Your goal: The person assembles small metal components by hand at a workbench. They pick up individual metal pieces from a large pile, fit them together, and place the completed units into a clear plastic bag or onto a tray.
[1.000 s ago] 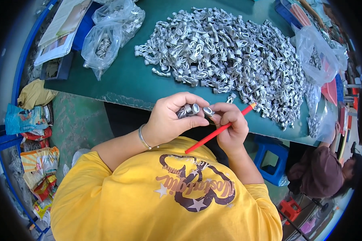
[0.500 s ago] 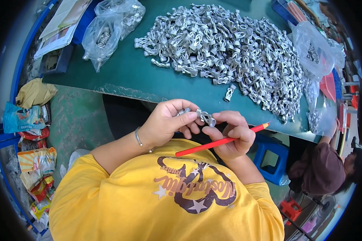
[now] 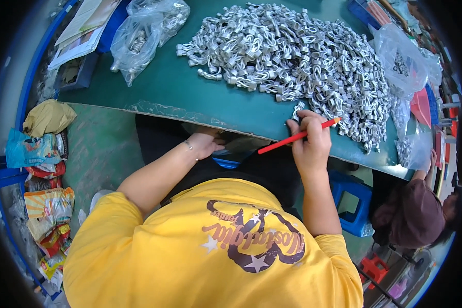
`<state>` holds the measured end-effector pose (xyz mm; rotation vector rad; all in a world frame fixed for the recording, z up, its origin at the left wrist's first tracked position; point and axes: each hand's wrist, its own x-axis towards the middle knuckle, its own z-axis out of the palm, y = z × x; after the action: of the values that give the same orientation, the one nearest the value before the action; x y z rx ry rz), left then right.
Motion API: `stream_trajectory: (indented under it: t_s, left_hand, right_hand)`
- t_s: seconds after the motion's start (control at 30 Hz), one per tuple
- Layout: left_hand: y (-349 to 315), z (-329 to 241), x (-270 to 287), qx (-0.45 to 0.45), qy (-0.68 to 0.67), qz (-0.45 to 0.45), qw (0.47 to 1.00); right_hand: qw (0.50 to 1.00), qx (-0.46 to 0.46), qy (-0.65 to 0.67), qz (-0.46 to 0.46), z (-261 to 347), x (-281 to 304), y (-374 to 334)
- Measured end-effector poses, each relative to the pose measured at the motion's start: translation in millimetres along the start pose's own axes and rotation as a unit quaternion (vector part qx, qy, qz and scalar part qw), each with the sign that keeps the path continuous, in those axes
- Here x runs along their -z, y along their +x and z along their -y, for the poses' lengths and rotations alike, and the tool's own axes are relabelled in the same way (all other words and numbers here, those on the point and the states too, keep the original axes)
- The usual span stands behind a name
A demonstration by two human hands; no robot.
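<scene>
My right hand [image 3: 313,143] is closed on a red pencil [image 3: 282,145], which lies across the fingers with its sharpened end to the right. The thumb and forefinger of that hand are also at a small silver looped metal piece [image 3: 298,109] near the table's front edge. Just beyond is a large heap of similar metal pieces [image 3: 272,51]. My left hand [image 3: 204,143] is low at the table's front edge, its fingers loosely apart and partly in shadow. Nothing shows in it. A bangle circles the left wrist.
The green table [image 3: 164,92] has a worn front edge. Clear plastic bags of metal parts [image 3: 136,46] lie at its left, more bags [image 3: 400,61] at its right. A blue stool [image 3: 351,203] stands below. A person in a dark top [image 3: 410,215] is at right.
The metal piece between my hands has left view. My left hand has dropped to the table edge and opened. My right hand, still with the pencil, has reached forward to the loose piece.
</scene>
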<state>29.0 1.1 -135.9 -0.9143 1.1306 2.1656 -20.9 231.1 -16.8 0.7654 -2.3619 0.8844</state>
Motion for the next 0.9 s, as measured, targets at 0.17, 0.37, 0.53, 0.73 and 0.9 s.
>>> stream_trajectory:
  t_s: [0.17,0.37,0.53,0.73,0.9]
  left_hand:
    - [-16,5,-9,-0.049,0.250,-0.047,0.966]
    - [-92,-37,-44,-0.105,0.358,0.245,0.895]
    - [-115,-51,-74,-0.304,0.070,0.189,0.931]
    - [-111,-45,-73,-0.395,0.140,0.155,0.895]
    - [-108,-46,-71,-0.342,0.112,0.135,0.923]
  right_hand:
    - [0.991,-0.080,0.086,-0.068,3,3,-1]
    - [0.791,-0.308,0.528,0.004,35,11,1]
    - [0.732,-0.299,0.612,0.028,39,5,-4]
    - [0.809,-0.207,0.550,0.006,38,-4,-16]
    - [0.904,-0.059,0.414,-0.084,47,-10,-15]
